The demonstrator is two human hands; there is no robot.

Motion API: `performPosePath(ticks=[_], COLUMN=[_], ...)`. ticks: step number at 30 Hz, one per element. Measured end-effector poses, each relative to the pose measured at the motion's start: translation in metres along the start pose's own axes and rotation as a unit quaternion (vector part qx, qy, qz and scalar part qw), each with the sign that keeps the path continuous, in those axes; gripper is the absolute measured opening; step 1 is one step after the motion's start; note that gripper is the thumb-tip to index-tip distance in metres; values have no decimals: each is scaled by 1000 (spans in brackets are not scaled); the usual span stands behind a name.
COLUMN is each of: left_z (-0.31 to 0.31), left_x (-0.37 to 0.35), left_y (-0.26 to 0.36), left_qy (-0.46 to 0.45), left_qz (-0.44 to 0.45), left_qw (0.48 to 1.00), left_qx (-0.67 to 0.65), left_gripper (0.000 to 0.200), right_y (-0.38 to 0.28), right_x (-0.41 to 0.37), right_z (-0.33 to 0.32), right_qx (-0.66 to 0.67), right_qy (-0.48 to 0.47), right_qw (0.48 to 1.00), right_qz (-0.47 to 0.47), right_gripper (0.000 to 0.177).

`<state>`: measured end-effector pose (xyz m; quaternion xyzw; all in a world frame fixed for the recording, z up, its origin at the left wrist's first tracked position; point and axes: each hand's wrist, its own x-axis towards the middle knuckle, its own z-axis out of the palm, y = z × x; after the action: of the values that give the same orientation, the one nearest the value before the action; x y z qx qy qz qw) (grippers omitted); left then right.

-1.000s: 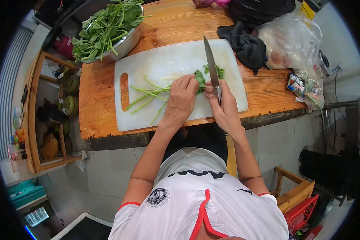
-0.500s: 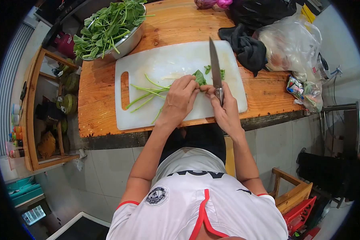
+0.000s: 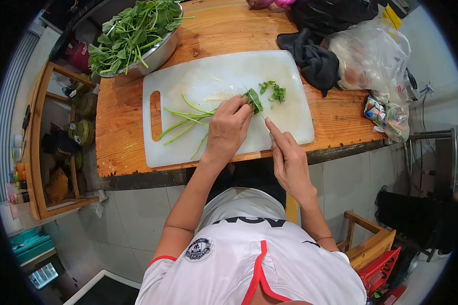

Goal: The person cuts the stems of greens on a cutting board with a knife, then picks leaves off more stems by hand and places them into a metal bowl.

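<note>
A white cutting board [image 3: 188,84] lies on the wooden table under both hands. My left hand [image 3: 229,124] is closed over a bunch of leafy greens [image 3: 185,118], whose pale stems fan out to the left and whose leafy end shows past the fingertips. In my right hand [image 3: 290,157] is a kitchen knife [image 3: 263,117], its handle hidden by the fingers. The blade appears edge-on as a thin line at the leaves, just right of my left fingertips. Chopped leaves [image 3: 277,93] lie on the board beyond the knife.
A metal bowl [image 3: 163,53] heaped with uncut greens [image 3: 132,35] stands at the table's back left. To the right of the board are a dark cloth [image 3: 315,61] and a clear plastic bag [image 3: 366,58]. The table's front edge [image 3: 341,150] runs close to my body.
The knife, previously raised upright above the board, is now down at the leaves. My right hand has turned and moved toward me, while my left hand stays on the bunch.
</note>
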<state>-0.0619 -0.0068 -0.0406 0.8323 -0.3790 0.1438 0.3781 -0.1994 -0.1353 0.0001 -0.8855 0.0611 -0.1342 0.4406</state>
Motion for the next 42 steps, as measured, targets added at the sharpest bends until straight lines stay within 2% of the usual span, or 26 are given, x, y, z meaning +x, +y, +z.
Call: performPosePath(ticks=[19, 34, 37, 42], left_z=[1, 0, 0, -1], left_x=[3, 4, 3, 5], left_y=[-1, 0, 2, 6], left_qy=[3, -1, 8, 8], left_qz=[-13, -20, -31, -44], left_qw=[1000, 1000, 999, 999], left_qx=[-20, -19, -23, -24], left_gripper=[13, 15, 16, 17], right_y=[5, 0, -3, 3], right_x=[9, 26, 34, 10], right_z=[-6, 2, -3, -8], right_qx=[-9, -7, 8, 61], right_qy=[0, -25, -51, -8], right_qw=[1000, 998, 991, 993], right_qz=[8, 56, 124, 99], right_gripper=[61, 47, 43, 39])
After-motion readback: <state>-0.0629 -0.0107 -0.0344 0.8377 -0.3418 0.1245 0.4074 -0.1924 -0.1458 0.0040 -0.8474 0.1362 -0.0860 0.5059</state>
